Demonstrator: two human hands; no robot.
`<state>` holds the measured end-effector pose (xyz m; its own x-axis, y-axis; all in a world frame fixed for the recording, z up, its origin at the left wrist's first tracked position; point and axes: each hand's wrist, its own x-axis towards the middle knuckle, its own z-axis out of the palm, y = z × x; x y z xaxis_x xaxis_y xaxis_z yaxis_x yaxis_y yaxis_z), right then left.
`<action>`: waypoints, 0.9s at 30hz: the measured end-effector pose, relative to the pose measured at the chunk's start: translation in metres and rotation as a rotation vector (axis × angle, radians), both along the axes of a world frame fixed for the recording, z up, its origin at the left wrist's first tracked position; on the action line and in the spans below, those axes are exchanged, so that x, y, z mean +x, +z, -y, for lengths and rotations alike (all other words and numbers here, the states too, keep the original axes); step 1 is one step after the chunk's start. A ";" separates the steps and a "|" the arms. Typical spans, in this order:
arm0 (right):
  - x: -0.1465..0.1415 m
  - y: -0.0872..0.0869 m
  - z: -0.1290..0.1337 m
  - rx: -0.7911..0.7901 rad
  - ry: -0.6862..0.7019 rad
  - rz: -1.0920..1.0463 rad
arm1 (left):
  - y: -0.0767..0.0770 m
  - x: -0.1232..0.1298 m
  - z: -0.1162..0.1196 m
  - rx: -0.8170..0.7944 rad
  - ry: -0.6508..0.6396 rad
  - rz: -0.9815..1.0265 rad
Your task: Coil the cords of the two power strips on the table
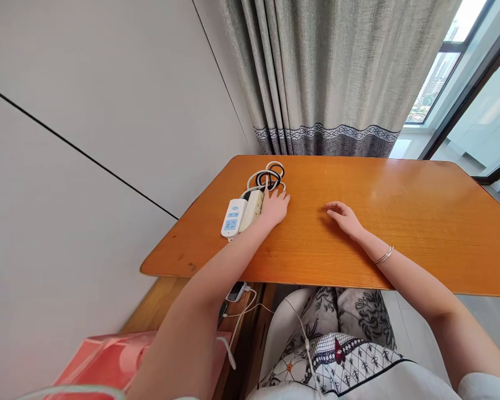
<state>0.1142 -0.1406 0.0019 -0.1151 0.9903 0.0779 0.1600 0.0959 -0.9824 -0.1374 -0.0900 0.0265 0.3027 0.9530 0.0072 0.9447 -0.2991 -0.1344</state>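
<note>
On the left part of the orange wooden table lie two power strips side by side, a white one with blue socket panels and a cream one. Coiled white and black cables lie just behind them. My left hand rests beside the cream strip's right side, fingers spread toward the cables, gripping nothing. Over the middle of the table, my right hand is loosely curved with thumb and fingers apart and nothing in it. Silvery bangles circle my right wrist.
A grey curtain hangs behind the table, and a pale wall borders its left. Below the front edge are a phone with white charging cables and a pink bag. Glass panes stand at the right.
</note>
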 end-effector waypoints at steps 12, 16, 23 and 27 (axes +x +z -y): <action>0.004 -0.006 -0.001 -0.050 0.035 -0.021 | 0.002 -0.083 -0.030 0.002 -0.003 -0.009; 0.005 -0.006 -0.002 -0.037 0.050 -0.011 | 0.012 -0.101 -0.032 0.000 0.051 -0.032; 0.005 -0.009 -0.004 0.010 0.079 0.032 | 0.014 -0.062 -0.039 0.075 0.040 -0.023; 0.008 -0.010 -0.003 0.079 0.047 0.074 | 0.012 0.008 -0.033 0.072 -0.126 0.123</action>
